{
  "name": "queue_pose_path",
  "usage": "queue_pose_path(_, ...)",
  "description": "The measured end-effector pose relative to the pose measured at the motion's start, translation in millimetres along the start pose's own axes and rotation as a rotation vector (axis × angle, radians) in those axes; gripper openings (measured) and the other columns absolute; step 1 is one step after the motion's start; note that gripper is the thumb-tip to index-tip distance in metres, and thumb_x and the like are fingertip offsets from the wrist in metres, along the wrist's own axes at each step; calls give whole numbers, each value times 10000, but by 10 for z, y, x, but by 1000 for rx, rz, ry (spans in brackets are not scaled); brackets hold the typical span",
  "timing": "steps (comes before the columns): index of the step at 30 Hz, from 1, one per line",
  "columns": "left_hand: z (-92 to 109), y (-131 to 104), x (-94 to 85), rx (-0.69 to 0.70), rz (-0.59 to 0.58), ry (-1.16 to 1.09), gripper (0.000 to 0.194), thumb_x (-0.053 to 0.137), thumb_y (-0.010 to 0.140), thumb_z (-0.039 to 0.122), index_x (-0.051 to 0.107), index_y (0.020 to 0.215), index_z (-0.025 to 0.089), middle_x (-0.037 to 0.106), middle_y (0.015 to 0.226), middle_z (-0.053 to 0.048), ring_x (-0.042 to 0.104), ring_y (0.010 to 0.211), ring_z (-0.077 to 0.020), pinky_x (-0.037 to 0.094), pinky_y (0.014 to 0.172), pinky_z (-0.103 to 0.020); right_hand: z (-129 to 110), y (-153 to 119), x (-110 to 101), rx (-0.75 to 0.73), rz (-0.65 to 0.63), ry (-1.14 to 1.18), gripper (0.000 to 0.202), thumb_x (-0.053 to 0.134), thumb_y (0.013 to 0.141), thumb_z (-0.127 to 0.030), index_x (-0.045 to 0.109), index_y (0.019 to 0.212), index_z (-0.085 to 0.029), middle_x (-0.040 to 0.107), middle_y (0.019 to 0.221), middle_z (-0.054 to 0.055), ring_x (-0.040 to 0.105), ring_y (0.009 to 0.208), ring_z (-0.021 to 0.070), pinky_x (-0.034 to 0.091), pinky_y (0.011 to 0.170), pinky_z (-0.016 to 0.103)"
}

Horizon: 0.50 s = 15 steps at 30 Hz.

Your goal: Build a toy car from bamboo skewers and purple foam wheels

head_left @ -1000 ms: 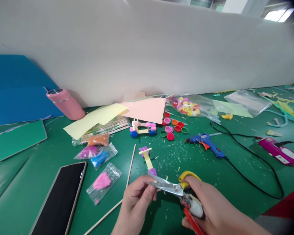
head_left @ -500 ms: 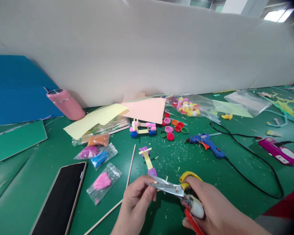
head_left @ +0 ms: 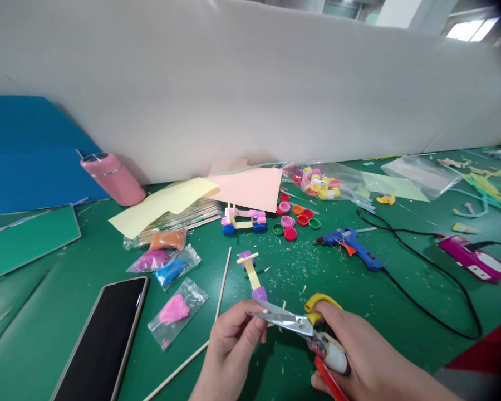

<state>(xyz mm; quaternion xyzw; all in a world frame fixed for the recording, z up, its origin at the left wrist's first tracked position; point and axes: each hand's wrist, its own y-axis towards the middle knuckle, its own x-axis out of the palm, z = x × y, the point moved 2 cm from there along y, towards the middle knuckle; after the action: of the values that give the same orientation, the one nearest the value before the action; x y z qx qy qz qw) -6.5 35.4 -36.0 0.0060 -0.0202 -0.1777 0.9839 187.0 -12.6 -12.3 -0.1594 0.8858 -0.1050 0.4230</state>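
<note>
My right hand (head_left: pixel 354 348) is wrapped round a pair of scissors (head_left: pixel 287 319) with silver blades, a yellow handle loop and a red handle. The blades point left and reach the fingertips of my left hand (head_left: pixel 236 340). Thumb and finger of that hand pinch a tiny pale piece (head_left: pixel 265 311) between the blades; most of it is hidden. Just beyond lies a small figure of a yellow strip with purple ends (head_left: pixel 253 273) and a short crossbar. A thin wooden stick (head_left: pixel 224 275) passes behind my left hand on the green table (head_left: pixel 309 379).
A blue glue gun (head_left: pixel 350 245) lies at right, its black cord curving nearby. Bottle caps (head_left: pixel 290 233) and a small blue-wheeled model car (head_left: pixel 244 220) are behind. To the left are a phone (head_left: pixel 102 340), clay packets (head_left: pixel 174 309) and a pink bottle (head_left: pixel 114 178).
Almost nothing differs. Both hands and the scissors stay in place, and the view shifts very slightly.
</note>
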Motion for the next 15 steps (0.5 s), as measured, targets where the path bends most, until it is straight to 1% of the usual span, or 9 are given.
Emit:
queue_pose_path(6, -3, -12, -8, -7, 3, 31, 137, 506, 835, 265, 610, 773, 200, 490, 567, 33, 421, 524, -101, 321, 481, -200, -14, -3, 1, -4, -11, 6, 347, 630, 625, -324, 420, 878, -214, 587, 722, -10, 488, 561, 153, 321, 491, 244)
queue_pose_path(10, 29, -8, -13, 17, -12, 81, 142, 493, 838, 260, 600, 771, 195, 495, 574, 29, 441, 527, -107, 339, 485, -199, 10, -1, 17, -25, 11, 1, 275, 595, 673, -329, 419, 856, -225, 589, 711, -15, 492, 557, 151, 303, 480, 241)
queue_pose_path(13, 55, -3, -14, 45, -13, 133, 153, 477, 843, 246, 586, 750, 194, 492, 566, 30, 442, 519, -108, 343, 478, -196, 19, 4, 27, -21, 13, -16, 299, 597, 675, -363, 417, 865, -218, 593, 712, -6, 495, 556, 155, 295, 476, 243)
queue_pose_path(15, 73, -4, -7, 74, -14, 168, 165, 466, 845, 231, 574, 727, 193, 496, 562, 30, 445, 512, -107, 344, 472, -192, 21, 10, 40, -13, -12, -26, 316, 602, 669, -396, 420, 850, -211, 591, 701, 1, 485, 535, 152, 290, 467, 244)
